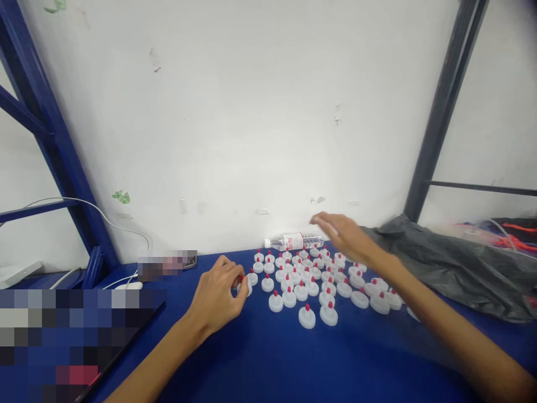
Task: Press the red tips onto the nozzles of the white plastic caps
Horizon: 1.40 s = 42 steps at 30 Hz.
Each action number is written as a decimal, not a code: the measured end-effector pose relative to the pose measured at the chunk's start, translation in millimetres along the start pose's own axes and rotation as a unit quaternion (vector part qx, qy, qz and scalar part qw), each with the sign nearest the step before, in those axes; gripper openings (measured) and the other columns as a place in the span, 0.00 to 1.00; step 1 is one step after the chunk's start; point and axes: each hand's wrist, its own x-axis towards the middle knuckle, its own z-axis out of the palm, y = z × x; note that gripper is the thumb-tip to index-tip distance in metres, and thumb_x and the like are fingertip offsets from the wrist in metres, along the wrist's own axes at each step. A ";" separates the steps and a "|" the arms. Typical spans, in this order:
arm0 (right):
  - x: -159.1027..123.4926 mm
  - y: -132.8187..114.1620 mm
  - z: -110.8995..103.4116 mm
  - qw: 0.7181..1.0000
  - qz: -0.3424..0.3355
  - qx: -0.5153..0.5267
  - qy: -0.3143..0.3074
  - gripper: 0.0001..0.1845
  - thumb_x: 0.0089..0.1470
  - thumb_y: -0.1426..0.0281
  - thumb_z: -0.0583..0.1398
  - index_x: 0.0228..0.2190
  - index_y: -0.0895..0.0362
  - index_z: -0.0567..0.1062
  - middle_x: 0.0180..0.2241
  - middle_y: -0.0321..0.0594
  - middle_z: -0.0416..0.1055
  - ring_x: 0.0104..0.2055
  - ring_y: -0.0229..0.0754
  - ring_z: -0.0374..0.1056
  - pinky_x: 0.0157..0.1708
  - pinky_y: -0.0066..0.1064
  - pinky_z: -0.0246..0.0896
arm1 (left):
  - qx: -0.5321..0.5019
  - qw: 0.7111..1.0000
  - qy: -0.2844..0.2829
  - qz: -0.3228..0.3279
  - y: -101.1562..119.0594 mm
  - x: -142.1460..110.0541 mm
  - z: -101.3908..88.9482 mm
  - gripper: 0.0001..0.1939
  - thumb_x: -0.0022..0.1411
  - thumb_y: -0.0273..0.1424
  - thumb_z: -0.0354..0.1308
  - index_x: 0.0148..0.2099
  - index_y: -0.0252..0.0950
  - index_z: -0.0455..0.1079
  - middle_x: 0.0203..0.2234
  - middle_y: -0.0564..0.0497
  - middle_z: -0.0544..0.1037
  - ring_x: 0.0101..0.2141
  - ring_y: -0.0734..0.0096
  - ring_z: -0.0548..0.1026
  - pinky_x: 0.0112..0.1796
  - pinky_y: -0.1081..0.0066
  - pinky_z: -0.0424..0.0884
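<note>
My left hand (221,292) is closed in a pinch at the left edge of the group, around a white cap with a red tip (248,287), partly hidden by the fingers. Many similar white, red-tipped caps (301,291) stand upright on the blue tabletop (260,358), loosely spread. Over the back of the group, my right hand (339,230) is raised, blurred by motion. Its fingers reach out to the left, and nothing shows in them. Just below and left of it, a clear plastic bottle (293,241) lies on its side by the wall.
A phone-like device (191,259) and white cables (126,280) lie at the back left. Dark grey cloth (444,268) covers the right side. Metal posts (444,106) rise at both sides, against a white wall (251,112). The front left corner is pixelated.
</note>
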 end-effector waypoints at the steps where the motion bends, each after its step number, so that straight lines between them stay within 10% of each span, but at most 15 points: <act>1: 2.0 24.2 -10.4 0.998 0.062 0.029 -0.010 0.22 0.67 0.53 0.48 0.45 0.50 0.76 0.47 0.42 0.77 0.51 0.52 0.72 0.54 0.47 0.62 | 0.033 0.999 -0.020 0.015 -4.1 -0.2 -2.0 0.11 0.64 0.29 0.50 0.29 0.38 0.65 0.24 0.50 0.71 0.36 0.60 0.69 0.30 0.68 0.62; 6: -12.9 131.8 -29.2 0.968 0.224 0.108 -0.042 0.33 0.60 0.43 0.51 0.33 0.57 0.81 0.30 0.47 0.81 0.36 0.53 0.77 0.47 0.44 0.67 | 0.062 0.994 -0.086 0.037 -14.5 -1.5 0.6 0.09 0.63 0.27 0.49 0.32 0.38 0.68 0.28 0.48 0.73 0.38 0.59 0.69 0.36 0.64 0.67; 12: -39.4 184.0 3.1 0.935 0.278 0.220 0.011 0.37 0.59 0.41 0.49 0.34 0.58 0.81 0.40 0.51 0.80 0.46 0.54 0.76 0.52 0.45 0.67 | -0.001 0.991 0.044 -0.125 -28.0 -1.5 23.4 0.21 0.69 0.38 0.44 0.56 0.37 0.70 0.54 0.39 0.69 0.57 0.49 0.64 0.57 0.48 0.60; 17: -34.4 182.7 33.4 0.906 0.283 0.312 0.050 0.34 0.59 0.42 0.52 0.34 0.58 0.81 0.38 0.53 0.80 0.44 0.53 0.77 0.52 0.45 0.67 | -0.135 0.957 -0.051 -0.251 -42.9 -2.3 40.1 0.34 0.71 0.48 0.36 0.72 0.37 0.49 0.68 0.39 0.55 0.69 0.49 0.47 0.64 0.44 0.48; 31: -9.2 99.4 101.2 0.853 0.250 0.444 0.112 0.21 0.54 0.51 0.60 0.30 0.55 0.81 0.37 0.46 0.80 0.42 0.49 0.75 0.47 0.38 0.67 | -0.279 0.934 -0.174 -0.140 3.8 -0.6 39.5 0.37 0.70 0.54 0.39 0.74 0.43 0.41 0.71 0.50 0.45 0.70 0.58 0.42 0.67 0.52 0.38; 42: -10.7 122.5 90.5 0.821 0.307 0.443 0.188 0.16 0.64 0.59 0.57 0.42 0.58 0.76 0.44 0.44 0.75 0.44 0.46 0.72 0.45 0.40 0.70 | -0.291 0.947 -0.042 -0.128 -2.5 0.5 46.4 0.28 0.73 0.46 0.39 0.69 0.41 0.55 0.66 0.47 0.62 0.66 0.60 0.57 0.65 0.57 0.51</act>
